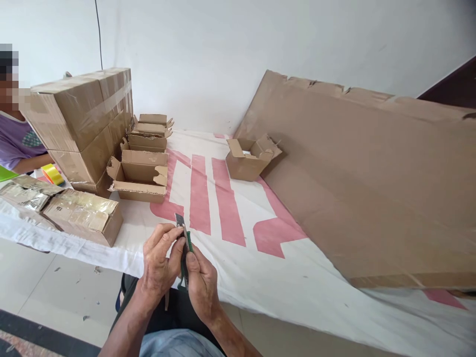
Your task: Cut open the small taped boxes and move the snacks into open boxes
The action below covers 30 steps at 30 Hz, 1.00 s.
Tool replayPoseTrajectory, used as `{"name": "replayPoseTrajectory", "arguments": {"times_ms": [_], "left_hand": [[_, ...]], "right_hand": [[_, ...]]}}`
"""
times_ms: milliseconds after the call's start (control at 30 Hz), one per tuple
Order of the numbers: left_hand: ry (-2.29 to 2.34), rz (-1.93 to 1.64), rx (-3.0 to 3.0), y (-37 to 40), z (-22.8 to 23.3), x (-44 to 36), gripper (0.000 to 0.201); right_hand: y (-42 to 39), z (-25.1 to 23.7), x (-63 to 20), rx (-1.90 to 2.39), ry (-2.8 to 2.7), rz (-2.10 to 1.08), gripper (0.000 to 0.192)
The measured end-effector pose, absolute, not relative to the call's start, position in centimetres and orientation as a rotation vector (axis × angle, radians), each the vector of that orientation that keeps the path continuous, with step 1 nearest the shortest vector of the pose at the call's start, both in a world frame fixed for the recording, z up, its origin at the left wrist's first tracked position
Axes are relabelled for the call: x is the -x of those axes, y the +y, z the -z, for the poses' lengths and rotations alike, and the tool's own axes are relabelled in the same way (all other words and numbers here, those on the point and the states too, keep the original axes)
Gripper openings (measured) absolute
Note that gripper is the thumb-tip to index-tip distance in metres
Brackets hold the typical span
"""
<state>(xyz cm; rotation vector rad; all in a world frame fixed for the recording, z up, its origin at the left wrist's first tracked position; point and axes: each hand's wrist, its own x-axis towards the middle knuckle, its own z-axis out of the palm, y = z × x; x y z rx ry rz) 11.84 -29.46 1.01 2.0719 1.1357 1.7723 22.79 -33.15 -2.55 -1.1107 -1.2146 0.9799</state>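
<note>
At the table's front edge, above my lap, both hands are closed around a slim dark tool with green parts. Its flat dark tip points up and away from me; my fingers cover much of it, so its exact kind is unclear. My left hand pinches the upper part near the tip. Lower down, my right hand grips it with the thumb lying along its side. Beyond my hands, an open small carton stands on the white and red cloth.
Taped cartons are stacked at the left, with a flattened taped box before them and yellow tape beside. Another open carton touches a large cardboard sheet at the right. A person in a purple shirt sits far left.
</note>
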Motion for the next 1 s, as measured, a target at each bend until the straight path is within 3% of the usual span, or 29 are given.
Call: {"name": "replayPoseTrajectory", "arguments": {"times_ms": [433, 733, 900, 1000], "left_hand": [[1.131, -1.769, -1.945, -29.7, -1.2, -12.0, 0.012], [1.169, -1.815, -1.363, -28.7, -0.6, -8.6, 0.017], [1.172, -1.77, -1.827, -29.4, -1.6, -9.7, 0.003], [1.147, -1.808, -2.016, -29.5, -1.9, -10.6, 0.015]], "right_hand": [[-33.0, 1.9, -22.9, 1.091, -1.117, -1.059, 0.049], [-32.2, 3.7, -23.9, 0.961, -0.869, -1.453, 0.057], [-32.5, 2.7, -23.7, 1.016, -1.116, -1.293, 0.054], [-32.9, 2.3, -23.4, 1.069, -1.245, -1.132, 0.049]]}}
